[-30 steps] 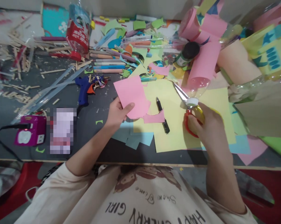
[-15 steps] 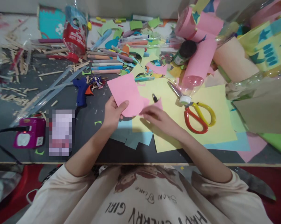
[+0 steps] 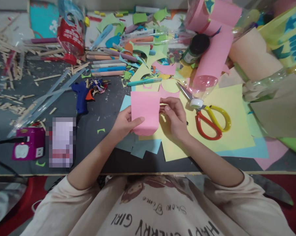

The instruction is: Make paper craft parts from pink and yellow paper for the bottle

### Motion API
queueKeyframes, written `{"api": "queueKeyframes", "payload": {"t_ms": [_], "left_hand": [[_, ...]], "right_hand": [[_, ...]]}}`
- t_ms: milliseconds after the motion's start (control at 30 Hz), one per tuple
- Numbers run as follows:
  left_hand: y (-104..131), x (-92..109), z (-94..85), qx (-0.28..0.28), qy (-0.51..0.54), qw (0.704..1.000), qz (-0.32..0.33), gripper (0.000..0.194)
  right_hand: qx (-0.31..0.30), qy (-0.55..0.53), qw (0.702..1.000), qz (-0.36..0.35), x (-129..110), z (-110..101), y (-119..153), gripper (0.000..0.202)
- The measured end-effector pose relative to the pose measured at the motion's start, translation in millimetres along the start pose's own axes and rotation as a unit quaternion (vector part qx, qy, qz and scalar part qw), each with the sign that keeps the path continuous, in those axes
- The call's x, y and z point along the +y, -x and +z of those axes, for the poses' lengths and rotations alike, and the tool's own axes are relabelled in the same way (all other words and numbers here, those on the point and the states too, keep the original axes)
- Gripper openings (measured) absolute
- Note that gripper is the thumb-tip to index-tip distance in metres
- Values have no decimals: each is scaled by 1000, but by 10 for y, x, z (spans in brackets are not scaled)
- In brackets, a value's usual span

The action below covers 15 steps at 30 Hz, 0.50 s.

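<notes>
A pink paper piece (image 3: 146,109) with a rounded lower end is held up over the middle of the table. My left hand (image 3: 125,123) grips its left side, thumb on the front face. My right hand (image 3: 174,116) is at the paper's right edge with fingers curled; whether they pinch the edge is hard to make out. Below lie yellow sheets (image 3: 211,147) and blue paper pieces (image 3: 138,147). Scissors with red and yellow handles (image 3: 208,126) rest on the yellow sheet, right of my right hand.
A blue glue gun (image 3: 81,96), a pixelated rectangular object (image 3: 62,142) and a purple box (image 3: 28,144) with a cable lie left. Pens (image 3: 108,69) and scraps spread behind. A pink-wrapped bottle (image 3: 213,59) and black-lidded jar (image 3: 196,48) stand back right.
The pink paper has been turned more upright and moved slightly right and down. My right hand has moved from its lower edge to its right side, and its fingers have risen. The view has shifted slightly.
</notes>
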<state>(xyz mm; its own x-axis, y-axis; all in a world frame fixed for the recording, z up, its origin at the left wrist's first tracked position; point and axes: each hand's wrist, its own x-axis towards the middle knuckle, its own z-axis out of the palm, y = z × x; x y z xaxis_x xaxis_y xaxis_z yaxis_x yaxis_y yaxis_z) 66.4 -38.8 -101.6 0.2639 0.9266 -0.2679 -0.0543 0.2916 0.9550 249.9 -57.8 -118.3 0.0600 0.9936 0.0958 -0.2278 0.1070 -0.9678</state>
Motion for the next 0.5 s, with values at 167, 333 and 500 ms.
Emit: {"api": "queueKeyframes", "payload": {"t_ms": [167, 333, 500], "left_hand": [[12, 23, -10, -42, -5, 999, -20, 50], [11, 64, -20, -75, -3, 997, -33, 47], [26, 104, -6, -96, -17, 994, -47, 46]], "right_hand": [[-9, -3, 1000, 19, 19, -68, -42, 14], [-3, -56, 998, 25, 18, -57, -71, 14], [-22, -86, 996, 31, 3, -59, -88, 8]]}}
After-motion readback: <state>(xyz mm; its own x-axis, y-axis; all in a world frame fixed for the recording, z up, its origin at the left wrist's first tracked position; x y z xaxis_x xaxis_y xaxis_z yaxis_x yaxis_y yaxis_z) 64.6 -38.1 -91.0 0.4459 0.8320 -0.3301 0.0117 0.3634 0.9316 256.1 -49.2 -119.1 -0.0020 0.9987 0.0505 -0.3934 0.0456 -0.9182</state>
